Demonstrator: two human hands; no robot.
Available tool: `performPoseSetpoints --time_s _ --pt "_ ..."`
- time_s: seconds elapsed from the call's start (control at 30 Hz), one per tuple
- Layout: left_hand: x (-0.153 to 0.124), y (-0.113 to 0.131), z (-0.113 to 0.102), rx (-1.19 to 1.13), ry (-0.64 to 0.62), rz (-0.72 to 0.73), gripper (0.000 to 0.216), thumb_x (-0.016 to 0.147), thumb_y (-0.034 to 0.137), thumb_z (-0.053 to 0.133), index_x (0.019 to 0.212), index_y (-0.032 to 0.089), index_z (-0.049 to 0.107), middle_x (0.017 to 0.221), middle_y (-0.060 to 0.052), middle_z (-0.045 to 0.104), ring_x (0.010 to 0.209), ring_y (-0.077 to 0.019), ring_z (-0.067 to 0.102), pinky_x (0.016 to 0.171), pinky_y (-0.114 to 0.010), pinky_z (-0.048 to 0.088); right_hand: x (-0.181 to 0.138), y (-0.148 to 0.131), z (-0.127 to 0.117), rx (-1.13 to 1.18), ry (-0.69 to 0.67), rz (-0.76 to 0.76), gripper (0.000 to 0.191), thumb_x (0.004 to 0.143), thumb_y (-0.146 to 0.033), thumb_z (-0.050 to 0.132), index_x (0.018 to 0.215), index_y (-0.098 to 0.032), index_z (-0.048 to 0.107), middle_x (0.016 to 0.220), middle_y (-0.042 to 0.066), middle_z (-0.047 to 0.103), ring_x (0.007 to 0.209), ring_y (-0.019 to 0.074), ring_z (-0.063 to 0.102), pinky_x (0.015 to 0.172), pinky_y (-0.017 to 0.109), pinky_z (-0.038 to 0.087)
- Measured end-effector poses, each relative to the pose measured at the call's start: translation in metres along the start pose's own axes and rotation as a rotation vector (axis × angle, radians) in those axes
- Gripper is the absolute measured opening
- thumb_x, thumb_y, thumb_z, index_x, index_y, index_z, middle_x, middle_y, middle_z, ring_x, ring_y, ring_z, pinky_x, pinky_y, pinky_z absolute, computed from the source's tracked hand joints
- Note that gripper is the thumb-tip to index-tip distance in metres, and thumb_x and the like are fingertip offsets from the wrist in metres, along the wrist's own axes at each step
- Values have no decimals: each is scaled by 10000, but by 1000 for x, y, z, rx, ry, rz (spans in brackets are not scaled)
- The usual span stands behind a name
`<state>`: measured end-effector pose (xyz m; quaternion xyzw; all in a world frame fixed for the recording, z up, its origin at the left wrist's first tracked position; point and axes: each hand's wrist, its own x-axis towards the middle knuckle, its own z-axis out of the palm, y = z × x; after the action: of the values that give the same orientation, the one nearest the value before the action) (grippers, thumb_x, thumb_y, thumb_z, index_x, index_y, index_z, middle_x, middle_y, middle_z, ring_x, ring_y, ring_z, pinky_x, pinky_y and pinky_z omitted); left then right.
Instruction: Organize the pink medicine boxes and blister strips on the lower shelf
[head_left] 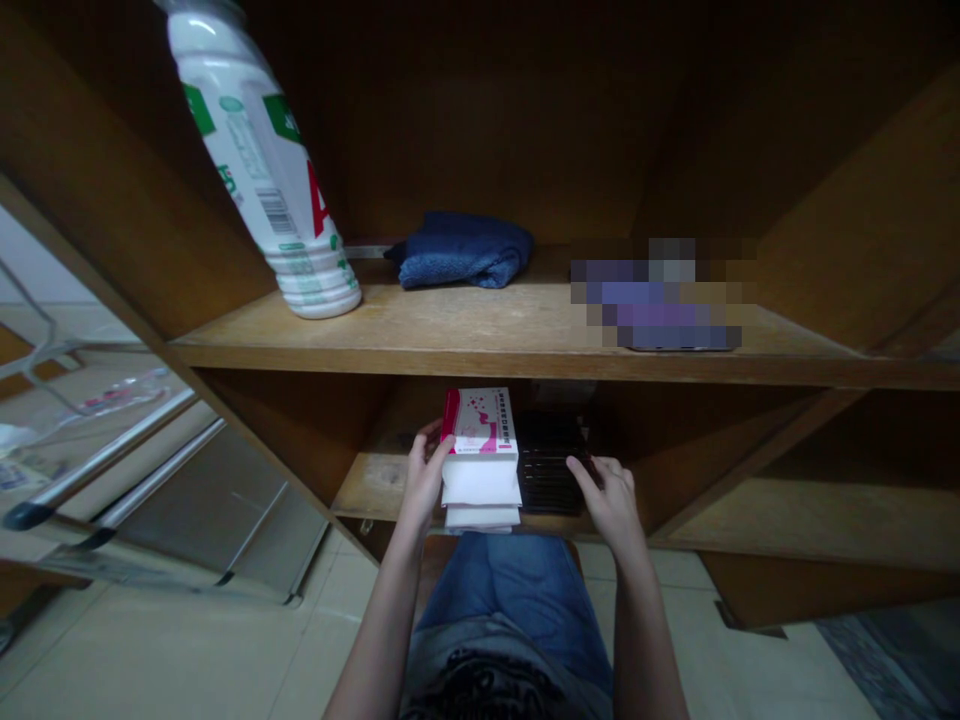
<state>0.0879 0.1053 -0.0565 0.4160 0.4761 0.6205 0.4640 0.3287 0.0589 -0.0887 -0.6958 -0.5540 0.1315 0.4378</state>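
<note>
My left hand (427,466) is closed on the left side of a pink-and-white cardboard box (486,420), its thumb along the edge. Below that box, toward me, white box ends or flaps (481,482) stick out; whether they belong to the same box I cannot tell. Right beside them, on the lower shelf, sits a black slatted basket or rack (547,480). At its right edge my right hand (613,492) is closed, thumb on top and fingers curled. The back of the rack is lost in shadow.
On the upper shelf (450,325) stand a white bottle (262,170) at left, a folded blue cloth (469,250) and a blurred-out item (664,305) at right. A metal-framed rack (135,470) is at the left. Wooden side panels flank the lower compartment.
</note>
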Motion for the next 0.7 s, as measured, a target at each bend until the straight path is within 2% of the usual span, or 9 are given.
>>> performPoseSetpoints --time_s 0.1,0.17,0.27,0.33,0.37,0.47,0.57,0.63,0.7 --pt "0 -1 0 -1 -1 -1 335 686 344 675 984 203 613 1077 -74 660 986 -209 616 819 -290 477 1 2 0 0 13 1 602 788 -668 439 952 -150 699 915 142 604 926 306 503 842 446 395" --pt "0 -2 0 -2 -5 -5 336 693 349 669 992 207 611 1070 -71 662 978 -204 618 811 -282 479 1 -2 -2 22 96 -10 586 762 -658 487 985 -153 681 963 142 605 951 308 505 877 471 381" --pt "0 -3 0 -7 -14 -9 339 705 358 661 1007 213 609 1067 -67 663 968 -200 622 790 -273 482 -7 -24 -7 160 292 -28 483 761 -546 566 1064 -176 633 1019 117 595 940 276 529 893 462 392" --pt "0 -4 0 -8 -11 -15 340 709 358 659 1012 214 605 1059 -66 665 952 -199 625 775 -272 486 -17 -47 -10 329 347 -69 294 805 -404 566 997 -195 645 976 90 607 872 238 564 813 399 447" --pt "0 -4 0 -8 -7 -18 339 710 357 659 1012 213 604 1053 -67 666 944 -199 626 771 -273 487 -24 -60 -10 390 299 -125 200 822 -348 552 910 -209 665 905 72 627 845 229 578 783 377 459" --pt "0 -3 1 -10 -5 -25 336 712 358 659 1011 214 600 1044 -64 665 936 -201 624 779 -279 486 -44 -93 -2 456 -61 -307 156 814 -234 548 869 -243 693 861 47 678 853 222 613 777 354 480" --pt "-1 -1 2 0 -10 -15 328 716 357 660 1006 217 600 1040 -52 661 947 -199 618 814 -285 474 -53 -111 18 319 -360 -438 267 809 -199 518 1015 -248 682 1108 59 667 1047 230 589 924 398 454" --pt "-1 -1 1 15 -14 -2 318 716 353 661 996 213 603 1025 -48 662 944 -196 616 834 -288 466 -52 -115 32 206 -453 -484 346 817 -197 488 1129 -208 638 1275 88 583 1188 245 512 1013 428 399" --pt "-1 -1 0 23 -19 8 316 717 350 662 994 210 602 1016 -48 662 941 -195 615 845 -292 462 -47 -117 42 105 -473 -499 419 830 -213 471 1233 -157 567 1341 123 523 1256 265 450 1052 454 360"
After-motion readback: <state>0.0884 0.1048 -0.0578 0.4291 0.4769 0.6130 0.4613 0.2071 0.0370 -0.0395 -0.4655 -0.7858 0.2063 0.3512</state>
